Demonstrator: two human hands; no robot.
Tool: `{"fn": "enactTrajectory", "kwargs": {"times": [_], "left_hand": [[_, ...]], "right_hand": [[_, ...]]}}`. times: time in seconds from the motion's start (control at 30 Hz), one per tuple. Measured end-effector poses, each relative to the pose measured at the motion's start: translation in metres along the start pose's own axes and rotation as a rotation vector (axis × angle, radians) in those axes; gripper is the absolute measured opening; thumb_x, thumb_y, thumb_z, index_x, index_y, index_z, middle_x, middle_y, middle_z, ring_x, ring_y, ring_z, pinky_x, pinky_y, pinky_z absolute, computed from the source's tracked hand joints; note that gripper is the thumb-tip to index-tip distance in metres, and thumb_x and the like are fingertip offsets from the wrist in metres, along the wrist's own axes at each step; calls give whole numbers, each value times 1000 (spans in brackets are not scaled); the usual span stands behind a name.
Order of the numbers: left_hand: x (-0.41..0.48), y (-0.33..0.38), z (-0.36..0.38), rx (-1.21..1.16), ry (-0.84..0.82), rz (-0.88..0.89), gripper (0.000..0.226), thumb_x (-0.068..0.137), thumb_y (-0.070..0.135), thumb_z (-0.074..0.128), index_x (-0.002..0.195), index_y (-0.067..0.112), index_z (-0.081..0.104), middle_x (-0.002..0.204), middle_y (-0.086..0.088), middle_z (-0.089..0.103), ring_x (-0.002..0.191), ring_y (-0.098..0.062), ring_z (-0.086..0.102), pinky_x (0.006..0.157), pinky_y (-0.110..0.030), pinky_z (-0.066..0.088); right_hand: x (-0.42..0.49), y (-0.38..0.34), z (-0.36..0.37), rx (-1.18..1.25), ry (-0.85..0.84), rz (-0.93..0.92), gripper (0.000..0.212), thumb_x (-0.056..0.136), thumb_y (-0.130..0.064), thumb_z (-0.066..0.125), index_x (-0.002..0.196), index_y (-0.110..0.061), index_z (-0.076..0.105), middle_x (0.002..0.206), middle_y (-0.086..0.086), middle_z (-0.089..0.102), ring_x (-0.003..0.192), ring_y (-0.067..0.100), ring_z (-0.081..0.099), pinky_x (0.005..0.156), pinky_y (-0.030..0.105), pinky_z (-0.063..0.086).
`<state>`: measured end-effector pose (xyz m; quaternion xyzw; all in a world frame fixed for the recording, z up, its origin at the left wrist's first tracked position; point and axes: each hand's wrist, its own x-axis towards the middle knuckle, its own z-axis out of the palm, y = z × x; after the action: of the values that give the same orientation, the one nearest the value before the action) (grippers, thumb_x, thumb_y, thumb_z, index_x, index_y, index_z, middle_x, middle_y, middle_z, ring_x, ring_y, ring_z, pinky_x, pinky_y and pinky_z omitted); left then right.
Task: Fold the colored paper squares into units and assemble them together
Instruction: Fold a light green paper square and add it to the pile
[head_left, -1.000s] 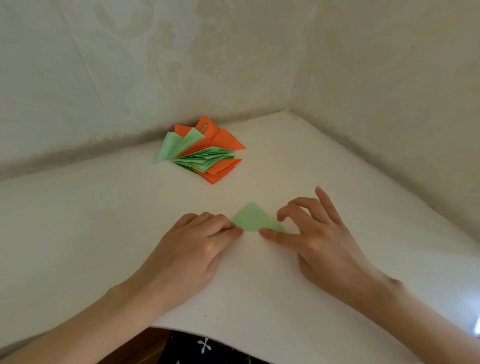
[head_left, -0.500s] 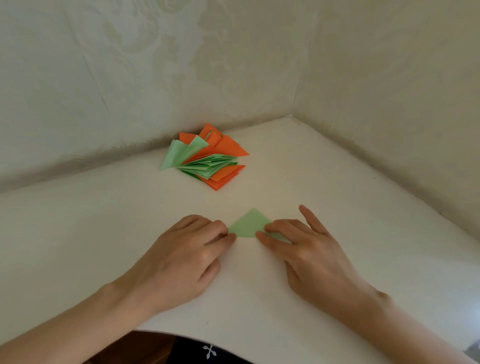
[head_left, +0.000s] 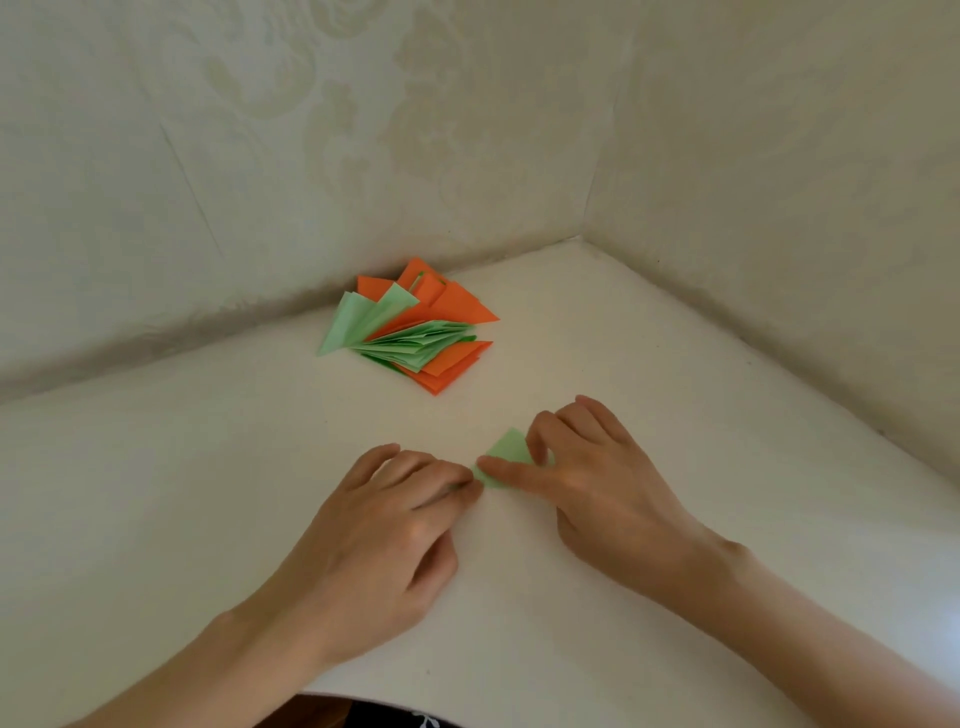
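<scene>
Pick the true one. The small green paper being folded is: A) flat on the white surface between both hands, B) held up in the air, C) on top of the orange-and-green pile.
A: the green paper lies on the white surface, touched by the left hand and right hand, apart from the pile.

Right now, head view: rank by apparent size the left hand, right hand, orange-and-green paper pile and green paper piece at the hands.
1. left hand and right hand: look alike, and nearness to the camera inflates both.
2. orange-and-green paper pile, farther back, so its rank below the hands is unsure.
3. green paper piece, partly covered by fingers.
</scene>
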<state>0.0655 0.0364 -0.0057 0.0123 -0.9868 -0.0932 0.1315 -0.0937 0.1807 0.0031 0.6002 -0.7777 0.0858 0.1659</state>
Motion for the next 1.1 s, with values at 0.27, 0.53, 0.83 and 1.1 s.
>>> {"fn": "enactTrajectory", "kwargs": {"times": [0.27, 0.53, 0.83, 1.1], "left_hand": [[3, 5, 6, -131, 121, -63, 34, 84, 28, 43, 101, 18, 71, 103, 11, 61, 93, -10, 53, 88, -22, 37], [26, 26, 15, -263, 217, -387, 27, 78, 28, 74, 97, 19, 57, 93, 10, 53, 81, -17, 52, 70, -32, 44], [38, -20, 5, -202, 246, -608, 20, 89, 30, 60, 108, 26, 59, 101, 10, 58, 97, -16, 50, 78, -30, 35], [49, -52, 7, -94, 325, -557, 22, 81, 12, 70, 100, 23, 68, 98, 0, 60, 91, -27, 56, 71, -32, 33]], "right_hand": [[1, 14, -2, 257, -149, 236, 51, 87, -27, 26, 126, -21, 58, 114, 0, 53, 100, 16, 35, 92, 33, 39], [3, -6, -3, 631, -191, 389, 30, 85, -24, 66, 110, -25, 50, 111, -9, 47, 106, 10, 33, 87, 14, 29], [56, -20, 15, 596, 34, 346, 29, 87, -12, 61, 114, -16, 52, 99, 2, 59, 96, 19, 45, 83, 27, 32], [86, -6, 47, 359, 138, 355, 30, 77, -20, 70, 106, -20, 62, 105, 6, 54, 92, 28, 45, 80, 34, 37]]}}
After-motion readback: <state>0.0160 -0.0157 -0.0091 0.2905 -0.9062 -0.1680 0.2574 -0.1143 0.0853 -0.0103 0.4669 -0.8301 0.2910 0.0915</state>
